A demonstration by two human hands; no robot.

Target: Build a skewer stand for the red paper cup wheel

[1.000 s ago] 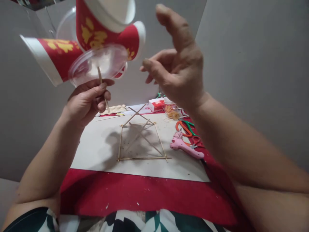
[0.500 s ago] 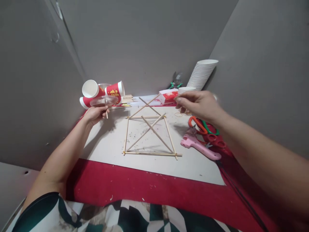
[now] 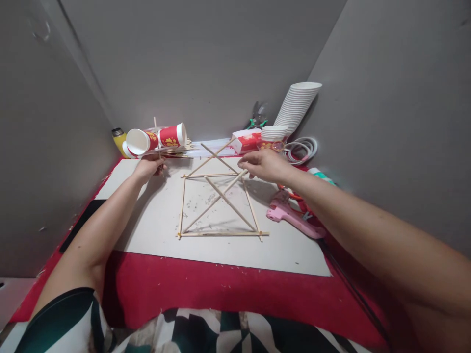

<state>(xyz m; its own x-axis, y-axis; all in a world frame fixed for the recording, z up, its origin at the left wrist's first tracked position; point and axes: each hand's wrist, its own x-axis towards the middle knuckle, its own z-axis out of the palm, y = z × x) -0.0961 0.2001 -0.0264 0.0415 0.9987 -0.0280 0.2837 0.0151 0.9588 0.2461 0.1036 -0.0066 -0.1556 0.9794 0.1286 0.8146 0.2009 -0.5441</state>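
Observation:
My left hand [image 3: 149, 165] is closed round a thin wooden stick that carries red-and-white paper cups [image 3: 156, 138] and a clear lid, held over the board's far left corner. My right hand [image 3: 265, 165] reaches over the far right corner of a square frame of wooden sticks [image 3: 217, 203] with crossed diagonals, fingers curled at the raised end of one diagonal stick. The frame lies on a pale board [image 3: 154, 225] on the red cloth [image 3: 206, 294].
A pink glue gun [image 3: 292, 215] lies right of the frame, its cord running toward me. At the back stand a leaning stack of white cups [image 3: 296, 105], a red-and-white box [image 3: 245, 141], white rings [image 3: 301, 148], pliers, loose sticks and a yellow bottle [image 3: 119, 141]. Grey walls enclose three sides.
My left hand lowered the cups on the stick from close before the camera to the board's far left. My right hand came down from mid-air to the frame's far right corner.

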